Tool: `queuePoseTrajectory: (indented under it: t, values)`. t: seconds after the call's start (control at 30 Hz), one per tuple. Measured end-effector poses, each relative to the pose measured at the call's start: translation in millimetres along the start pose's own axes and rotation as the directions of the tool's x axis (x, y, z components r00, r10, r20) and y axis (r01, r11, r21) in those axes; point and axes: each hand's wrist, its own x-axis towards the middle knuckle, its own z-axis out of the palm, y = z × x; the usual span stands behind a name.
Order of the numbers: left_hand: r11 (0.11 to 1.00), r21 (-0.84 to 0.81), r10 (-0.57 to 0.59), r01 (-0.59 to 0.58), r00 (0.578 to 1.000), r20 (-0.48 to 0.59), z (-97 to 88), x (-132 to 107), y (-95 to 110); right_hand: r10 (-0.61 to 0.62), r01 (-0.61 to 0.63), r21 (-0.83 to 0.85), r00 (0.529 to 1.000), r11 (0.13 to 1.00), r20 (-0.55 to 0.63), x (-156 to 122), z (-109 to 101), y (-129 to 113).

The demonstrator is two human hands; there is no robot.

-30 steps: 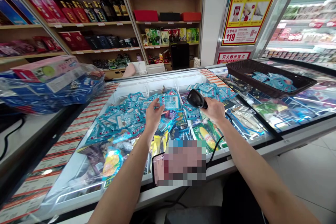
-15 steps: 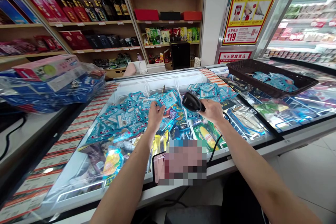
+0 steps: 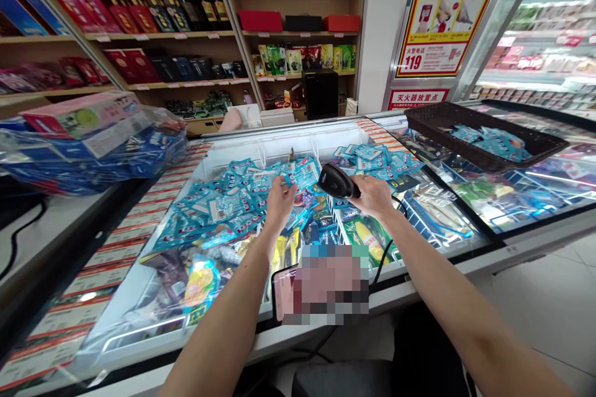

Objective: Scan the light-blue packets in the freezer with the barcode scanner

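Note:
My left hand (image 3: 281, 198) pinches the corner of a small blue packet (image 3: 305, 174), whose printed barcode side faces up. My right hand (image 3: 374, 197) is wrapped round the handle of a black barcode scanner (image 3: 338, 181), its head pointing left toward the packet, a short gap apart. From the scanner a black cable (image 3: 384, 258) runs down over the front edge. Many like blue packets (image 3: 228, 206) lie heaped on the glass top of the freezer left of and behind my hands. A second pile of packets (image 3: 375, 160) lies beyond the scanner.
A dark brown basket (image 3: 447, 149) holding more blue packets stands at the right on the freezer (image 3: 400, 288). A phone (image 3: 282, 298), partly blurred, leans at the front edge. Plastic-wrapped boxes (image 3: 97, 136) sit at the left. Shelves of goods (image 3: 298, 37) stand behind.
The scanner and my right hand have shifted slightly left, nearer the packet. The packet and my left hand have moved slightly to the right. The grips are unchanged.

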Motion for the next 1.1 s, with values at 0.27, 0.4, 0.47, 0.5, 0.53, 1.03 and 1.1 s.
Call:
queuePoseTrajectory:
  t: [0.27,0.4,0.47,0.5,0.53,1.03,1.1]
  values:
    - [1.0,0.001,0.027,-0.027,0.999,0.019,1.0,1.0,-4.9,0.003,-0.003,0.0,0.999,1.0,0.036,0.4,-0.4,-1.4]
    - [1.0,0.004,-0.002,0.002,1.0,0.001,2.1,1.3,-3.1,0.016,-0.016,-0.009,0.998,1.0,0.067,0.7,-2.1,-3.0]
    - [1.0,0.008,-0.014,0.014,1.0,-0.008,2.6,1.4,-2.4,0.019,-0.018,-0.015,0.997,1.0,0.073,0.8,-2.5,-3.3]
    - [1.0,0.012,-0.015,0.015,1.0,-0.012,2.8,1.4,-2.5,0.019,-0.017,-0.016,0.997,1.0,0.074,0.8,-2.5,-3.4]
    - [1.0,0.017,-0.011,0.011,1.0,-0.014,2.8,1.4,-2.9,0.017,-0.016,-0.015,0.997,1.0,0.074,0.9,-2.4,-3.4]
    - [0.971,0.222,0.109,-0.093,0.992,-0.06,2.7,-8.2,0.8,0.077,-0.078,-0.024,0.997,0.997,-0.008,0.9,-2.0,3.5]
    - [0.946,0.293,0.159,-0.135,0.986,-0.059,3.4,-10.9,3.6,0.101,-0.102,-0.034,0.995,0.994,-0.023,1.2,-1.9,5.3]
